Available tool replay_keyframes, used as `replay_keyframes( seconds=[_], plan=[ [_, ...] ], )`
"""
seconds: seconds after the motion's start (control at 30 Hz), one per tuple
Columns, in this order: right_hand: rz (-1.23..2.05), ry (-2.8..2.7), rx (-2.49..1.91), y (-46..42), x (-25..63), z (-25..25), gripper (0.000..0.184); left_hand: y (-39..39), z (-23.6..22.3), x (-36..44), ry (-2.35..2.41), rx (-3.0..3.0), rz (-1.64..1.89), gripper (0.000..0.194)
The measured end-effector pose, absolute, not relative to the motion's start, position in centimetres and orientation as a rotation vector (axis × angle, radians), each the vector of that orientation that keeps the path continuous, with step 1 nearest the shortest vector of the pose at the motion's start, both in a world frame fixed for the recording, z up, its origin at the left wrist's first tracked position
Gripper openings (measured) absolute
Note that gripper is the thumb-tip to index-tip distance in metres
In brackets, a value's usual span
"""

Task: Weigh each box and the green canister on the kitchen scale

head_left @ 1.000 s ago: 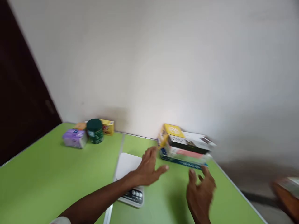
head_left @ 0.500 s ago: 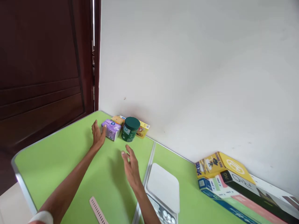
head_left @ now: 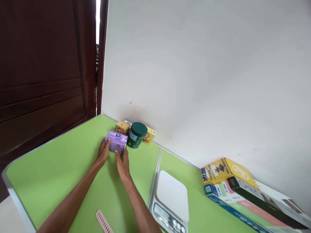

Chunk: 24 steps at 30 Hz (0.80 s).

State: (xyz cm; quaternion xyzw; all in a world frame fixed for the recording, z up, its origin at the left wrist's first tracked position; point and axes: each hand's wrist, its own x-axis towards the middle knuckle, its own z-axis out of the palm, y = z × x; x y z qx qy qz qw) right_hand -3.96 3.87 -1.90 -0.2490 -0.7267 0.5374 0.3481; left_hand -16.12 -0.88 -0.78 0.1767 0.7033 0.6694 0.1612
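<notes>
Between my two hands is a purple tissue pack (head_left: 116, 141), tilted a little toward me. My left hand (head_left: 104, 151) presses its left side, thumb on the front. My right hand (head_left: 122, 163) grips its lower right corner. Just beyond the pack stands a dark green tub (head_left: 137, 135) with a green lid. An orange box (head_left: 122, 127) sits behind the pack, and a yellow box (head_left: 149, 135) is partly hidden by the tub.
A white kitchen scale (head_left: 171, 195) lies across the table's seam. The pink strap (head_left: 104, 221) is near the front. Several product boxes, including a yellow one (head_left: 225, 171), lie along the wall at right. The green table (head_left: 60, 165) meets the white wall.
My right hand has moved left to the purple tissue pack, and both hands have closed on it. The pack has shifted slightly toward me and tilted, showing more of the orange box.
</notes>
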Motion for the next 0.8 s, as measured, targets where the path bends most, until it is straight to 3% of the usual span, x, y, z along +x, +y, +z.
replay_keyframes(
  seconds=[0.23, 0.4, 0.53, 0.8],
  plan=[
    [1.411, -1.780, -0.895, -1.2, 5.9, 1.1, 0.085, -6.7, 3.4, -6.4, 2.034, 0.635, 1.765, 0.069],
    [1.099, -1.688, -1.008, -0.9, 15.2, 3.1, 0.078, -5.2, 6.0, 1.8, 1.802, 1.007, 1.726, 0.072],
    [0.893, -1.588, -1.117, 1.2, 20.8, 3.1, 0.069, -2.6, 5.5, 6.8, 1.661, 1.191, 1.626, 0.067],
    [0.919, -1.530, -1.140, 3.9, 23.6, 1.6, 0.058, 0.5, 2.6, 9.3, 1.652, 1.359, 1.485, 0.066]
  ],
)
